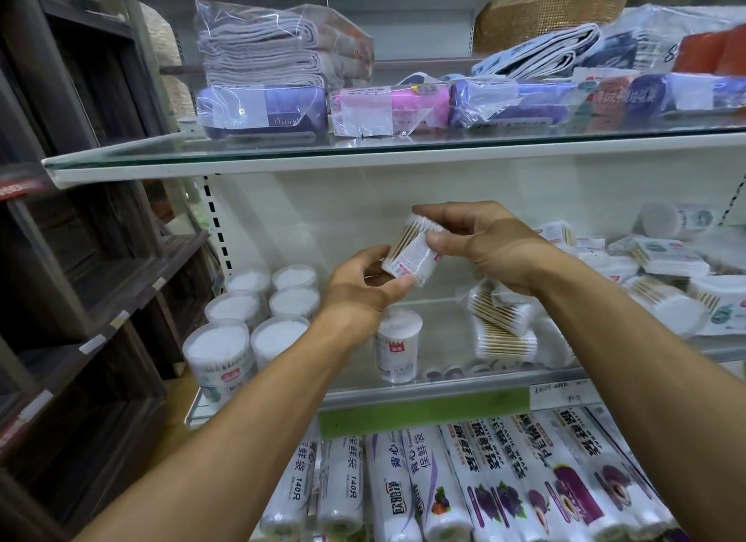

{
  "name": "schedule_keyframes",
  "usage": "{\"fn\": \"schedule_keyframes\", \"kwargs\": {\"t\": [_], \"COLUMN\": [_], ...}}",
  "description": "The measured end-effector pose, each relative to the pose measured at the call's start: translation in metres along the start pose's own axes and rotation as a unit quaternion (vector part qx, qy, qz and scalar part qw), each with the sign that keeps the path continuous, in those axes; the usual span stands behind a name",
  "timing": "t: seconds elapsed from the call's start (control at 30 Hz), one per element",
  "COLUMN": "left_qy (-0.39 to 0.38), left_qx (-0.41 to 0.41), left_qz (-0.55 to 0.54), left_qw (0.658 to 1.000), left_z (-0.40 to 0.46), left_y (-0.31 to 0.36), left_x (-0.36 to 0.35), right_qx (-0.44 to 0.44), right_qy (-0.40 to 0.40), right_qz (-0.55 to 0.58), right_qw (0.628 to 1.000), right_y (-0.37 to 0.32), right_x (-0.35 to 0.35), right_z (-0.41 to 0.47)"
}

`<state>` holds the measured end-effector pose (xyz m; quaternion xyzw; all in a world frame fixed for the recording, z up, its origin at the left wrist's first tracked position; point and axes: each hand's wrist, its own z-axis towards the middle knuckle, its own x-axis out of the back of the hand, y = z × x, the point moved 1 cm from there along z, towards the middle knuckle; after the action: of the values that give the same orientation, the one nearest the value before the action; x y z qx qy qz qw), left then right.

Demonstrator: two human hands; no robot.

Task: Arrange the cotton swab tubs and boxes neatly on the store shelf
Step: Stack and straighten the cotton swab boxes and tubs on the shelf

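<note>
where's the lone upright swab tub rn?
Head view, centre: the upright swab tub stands on the glass shelf, below the left hand, left of loose swab packs.

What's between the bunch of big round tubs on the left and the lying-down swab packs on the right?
In the head view, one small upright tub stands between the big tubs and the lying packs, on bare shelf.
</note>
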<state>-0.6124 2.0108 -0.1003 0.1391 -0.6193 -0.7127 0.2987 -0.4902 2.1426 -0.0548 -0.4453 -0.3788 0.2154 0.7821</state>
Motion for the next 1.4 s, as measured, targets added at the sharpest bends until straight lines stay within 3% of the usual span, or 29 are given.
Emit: {"fn": "schedule_keyframes", "kwargs": {"t": [0.47, 0.63, 0.77, 0.9, 1.1, 1.4], "left_qy": [-0.050, -0.033, -0.069, -0.099, -0.096, -0.082], "left_qx": [0.030, 0.040, 0.025, 0.048, 0.058, 0.059], "left_qz": [-0.018, 0.043, 0.141, 0.221, 0.213, 0.178], "left_qw": [0.998, 0.998, 0.987, 0.969, 0.971, 0.979], "left_z": [0.002, -0.001, -0.009, -0.011, -0.011, -0.016], "left_y": [-0.009, -0.007, -0.014, -0.022, -0.024, -0.026], "left_x": [0.002, 0.001, 0.003, 0.003, 0.001, 0.001], "right_qx": [0.011, 0.008, -0.009, -0.007, -0.028, 0.006], "right_qy": [0.018, 0.033, 0.043, -0.007, -0.103, -0.113], "right_qz": [-0.057, -0.093, -0.172, -0.244, -0.326, -0.424], "right_qw": [0.998, 0.995, 0.984, 0.970, 0.939, 0.899], "right_y": [-0.009, -0.010, 0.000, 0.007, 0.014, 0.019], "right_x": [-0.012, -0.008, 0.002, 0.002, -0.009, -0.019], "right_z": [0.005, 0.001, -0.009, -0.025, -0.042, -0.049]}}
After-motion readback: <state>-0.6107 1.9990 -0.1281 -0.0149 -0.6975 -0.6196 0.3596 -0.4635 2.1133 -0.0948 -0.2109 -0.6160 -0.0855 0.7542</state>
